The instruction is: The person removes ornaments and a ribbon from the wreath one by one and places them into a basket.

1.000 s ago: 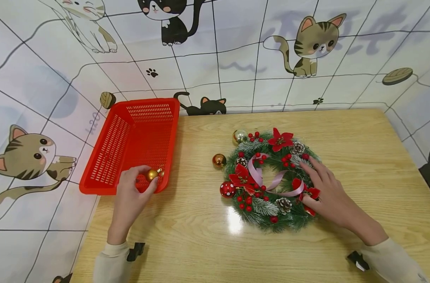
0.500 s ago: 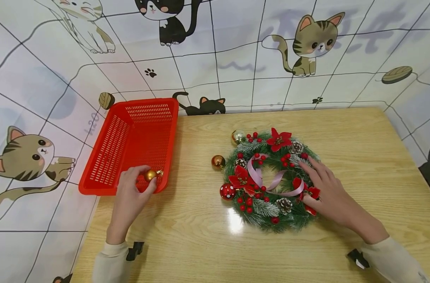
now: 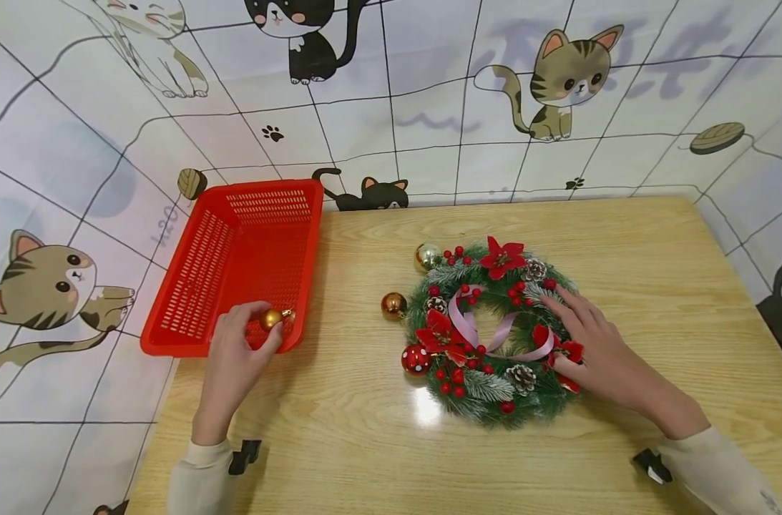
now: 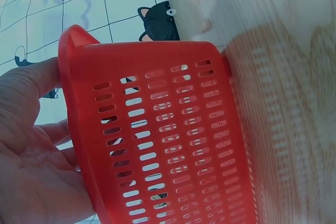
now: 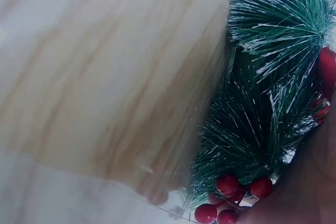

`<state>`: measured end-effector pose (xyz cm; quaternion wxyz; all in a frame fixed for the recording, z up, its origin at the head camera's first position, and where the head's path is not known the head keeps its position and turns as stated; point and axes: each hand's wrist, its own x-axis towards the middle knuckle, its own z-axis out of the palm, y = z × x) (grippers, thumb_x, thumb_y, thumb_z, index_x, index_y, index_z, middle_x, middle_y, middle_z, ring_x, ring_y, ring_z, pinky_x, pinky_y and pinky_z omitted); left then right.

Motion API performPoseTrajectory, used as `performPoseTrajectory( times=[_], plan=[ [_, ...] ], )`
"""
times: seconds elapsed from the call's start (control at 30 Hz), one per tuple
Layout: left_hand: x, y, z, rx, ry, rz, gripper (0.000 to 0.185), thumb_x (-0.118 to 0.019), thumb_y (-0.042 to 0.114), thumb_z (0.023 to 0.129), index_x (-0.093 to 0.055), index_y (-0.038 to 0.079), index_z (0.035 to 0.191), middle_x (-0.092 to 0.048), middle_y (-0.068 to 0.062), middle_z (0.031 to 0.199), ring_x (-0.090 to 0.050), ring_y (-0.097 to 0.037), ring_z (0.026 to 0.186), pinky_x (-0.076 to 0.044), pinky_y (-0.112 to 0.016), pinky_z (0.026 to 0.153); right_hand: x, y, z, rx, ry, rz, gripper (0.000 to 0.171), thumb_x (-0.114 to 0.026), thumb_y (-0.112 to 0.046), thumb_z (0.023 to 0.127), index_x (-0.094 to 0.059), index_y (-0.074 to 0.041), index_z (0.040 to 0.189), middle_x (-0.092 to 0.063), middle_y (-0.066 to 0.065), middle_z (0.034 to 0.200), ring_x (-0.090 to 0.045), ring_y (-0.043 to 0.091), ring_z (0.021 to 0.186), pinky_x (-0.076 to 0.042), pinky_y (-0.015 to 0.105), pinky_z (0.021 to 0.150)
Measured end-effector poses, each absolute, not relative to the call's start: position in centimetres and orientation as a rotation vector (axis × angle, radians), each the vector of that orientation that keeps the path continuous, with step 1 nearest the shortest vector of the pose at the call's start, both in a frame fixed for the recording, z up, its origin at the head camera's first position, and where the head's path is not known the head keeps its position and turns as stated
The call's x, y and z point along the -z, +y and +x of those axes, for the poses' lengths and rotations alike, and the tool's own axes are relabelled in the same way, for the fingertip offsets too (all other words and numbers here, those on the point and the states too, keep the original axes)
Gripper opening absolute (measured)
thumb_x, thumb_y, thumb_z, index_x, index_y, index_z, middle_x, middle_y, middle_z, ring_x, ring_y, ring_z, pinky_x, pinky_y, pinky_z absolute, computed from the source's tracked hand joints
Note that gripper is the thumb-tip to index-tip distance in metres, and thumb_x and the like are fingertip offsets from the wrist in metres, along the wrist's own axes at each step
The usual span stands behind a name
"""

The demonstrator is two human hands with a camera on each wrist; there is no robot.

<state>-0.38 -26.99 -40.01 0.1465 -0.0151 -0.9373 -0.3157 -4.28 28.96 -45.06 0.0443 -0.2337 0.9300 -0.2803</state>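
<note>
Over the near side of a red plastic basket (image 3: 226,350), my left hand (image 3: 236,354) pinches a small gold Christmas ball (image 3: 271,320) between thumb and fingers. In the left wrist view, the basket's slotted wall (image 4: 168,129) hides the ball, and the fingers reach past the rim. A green Christmas wreath (image 3: 545,408) lies on the table. My right hand (image 3: 599,357) holds its right side, thumb by a red poinsettia. A pale gold ball (image 3: 427,257), a copper ball (image 3: 393,305) and a red dotted ball (image 3: 416,359) sit along its left edge.
The wooden table (image 3: 365,443) meets a cat-patterned wall covering (image 3: 429,107) at the back and left. A pink ribbon (image 3: 503,332) lies across the wreath's middle. Pine cones (image 3: 521,378) and red berries (image 5: 227,183) decorate the wreath.
The wreath has turned slightly counterclockwise under my right hand; the balls on its left edge have shifted with it, mostly toward me. My left hand and the gold ball have barely moved.
</note>
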Motion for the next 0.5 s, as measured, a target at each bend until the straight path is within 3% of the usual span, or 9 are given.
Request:
performPoseTrajectory(
  times=[0.3,0.5],
  plan=[
    [40.21,-26.81,-0.46,0.886,-2.674,-0.069,0.028,-0.079,0.002,0.095,-0.07,-0.002,0.121,-0.072,-0.021,0.117,-0.057,-0.042,0.109,-0.043,-0.05,0.086,45.1,29.2,-4.45,0.848,2.839,-0.752,0.098,-0.074,-0.012,0.089,-0.026,-0.018,0.174,-0.018,0.02,0.178,-0.021,0.06,0.153,-0.024,0.09,0.102],
    [40.41,-26.28,-0.51,0.924,-2.622,-0.125,0.028,-0.08,0.002,0.095,-0.07,-0.002,0.12,-0.071,-0.02,0.115,-0.056,-0.042,0.109,-0.045,-0.052,0.083,45.02,29.27,-4.59,0.853,2.834,-0.774,0.098,-0.075,-0.013,0.089,-0.026,-0.018,0.174,-0.019,0.02,0.177,-0.021,0.061,0.153,-0.023,0.09,0.104]
  ],
)
